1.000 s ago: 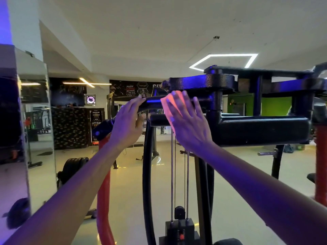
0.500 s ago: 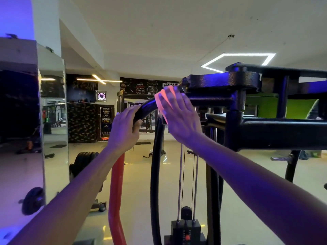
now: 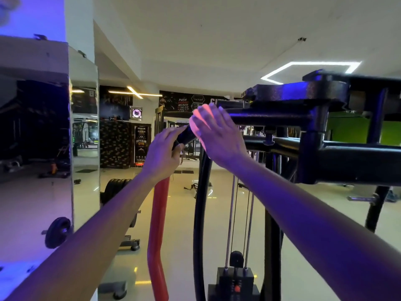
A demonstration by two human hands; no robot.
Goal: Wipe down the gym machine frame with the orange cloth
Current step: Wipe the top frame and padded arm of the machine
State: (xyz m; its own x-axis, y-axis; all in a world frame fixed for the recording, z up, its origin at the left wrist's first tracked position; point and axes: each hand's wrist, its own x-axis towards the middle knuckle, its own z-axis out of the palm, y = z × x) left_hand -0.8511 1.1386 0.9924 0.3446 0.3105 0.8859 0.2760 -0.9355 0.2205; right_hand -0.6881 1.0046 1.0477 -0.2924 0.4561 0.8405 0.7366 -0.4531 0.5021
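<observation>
Pressing flat, the right hand (image 3: 219,137) pins the orange cloth (image 3: 198,127) against the black frame bar (image 3: 271,119) at mid-frame, fingers straight and together, probably to spread pressure; the left hand (image 3: 161,156) grips the bar's lower end, likely for steadiness.

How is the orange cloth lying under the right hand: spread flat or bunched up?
Cannot tell. The right hand presses it against the black bar with straight fingers; only a glowing edge of the orange cloth shows.

Black standing banner (image 3: 141,142), centre left of frame: "CITY CLUB GYM" legible. Dark wall banner (image 3: 183,103), upper centre: "PUSH" and "BECAUSE" legible; remaining lines too small.
</observation>
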